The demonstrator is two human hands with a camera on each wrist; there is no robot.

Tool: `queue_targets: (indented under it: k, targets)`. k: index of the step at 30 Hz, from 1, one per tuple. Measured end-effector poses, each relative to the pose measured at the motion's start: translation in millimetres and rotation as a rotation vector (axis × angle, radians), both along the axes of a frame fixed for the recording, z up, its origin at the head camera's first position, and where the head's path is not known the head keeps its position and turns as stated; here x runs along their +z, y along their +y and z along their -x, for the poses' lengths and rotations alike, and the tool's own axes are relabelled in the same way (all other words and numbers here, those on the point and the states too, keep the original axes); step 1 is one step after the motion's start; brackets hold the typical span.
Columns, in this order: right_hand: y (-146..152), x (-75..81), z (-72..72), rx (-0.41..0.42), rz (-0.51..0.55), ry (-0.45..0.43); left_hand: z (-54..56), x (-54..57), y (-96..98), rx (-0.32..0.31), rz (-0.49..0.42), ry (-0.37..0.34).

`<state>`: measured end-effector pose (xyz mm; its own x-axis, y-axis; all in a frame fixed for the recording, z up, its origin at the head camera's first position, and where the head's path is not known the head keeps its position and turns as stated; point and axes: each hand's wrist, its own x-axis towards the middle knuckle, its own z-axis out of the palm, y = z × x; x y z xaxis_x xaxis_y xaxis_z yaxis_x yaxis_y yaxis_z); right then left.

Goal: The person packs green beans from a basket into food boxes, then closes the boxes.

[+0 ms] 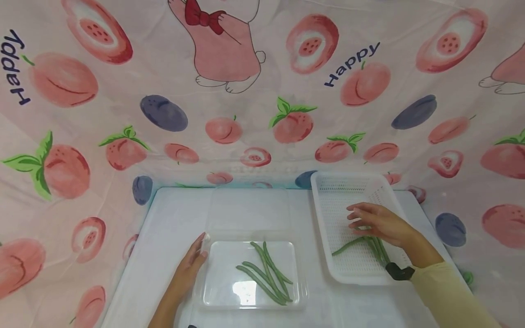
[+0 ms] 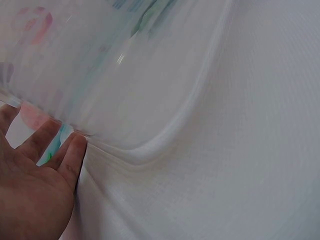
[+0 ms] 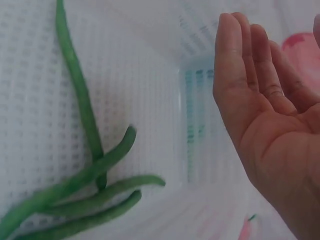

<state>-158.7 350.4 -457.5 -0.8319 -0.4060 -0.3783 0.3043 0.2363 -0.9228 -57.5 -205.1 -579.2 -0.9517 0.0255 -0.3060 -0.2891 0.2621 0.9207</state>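
Observation:
On the table is a clear plastic container (image 1: 221, 274) with several green beans (image 1: 268, 269) lying across its right half. My left hand (image 1: 189, 264) rests against its left edge; in the left wrist view its extended fingertips touch the rim. To the right stands a white perforated basket (image 1: 321, 223) holding several more green beans (image 3: 80, 85). Above these beans hovers my right hand (image 1: 378, 223), fingers loosely extended and nothing in them. The right wrist view shows its palm apart from the beans. The forearm and a black wrist strap partly cover the basket's front right corner.
A white table (image 1: 172, 214) carries both vessels, the basket standing close to its back edge. Fruit-patterned cloth (image 1: 254, 114) rises behind the table and along both sides. A small green object (image 1: 467, 277) shows beyond the right sleeve.

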Motion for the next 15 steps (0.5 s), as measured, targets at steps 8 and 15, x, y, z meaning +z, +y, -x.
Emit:
queue_targets:
  k: [8, 15]
  targets:
    - [33.8, -17.0, 4.7, -0.032, -0.092, 0.041, 0.7, -0.9, 0.4, 0.007, 0.007, 0.0]
    - [42.7, -23.7, 8.8, -0.051, -0.134, 0.017, -0.1, 0.6, 1.7, 0.004, 0.004, 0.002]
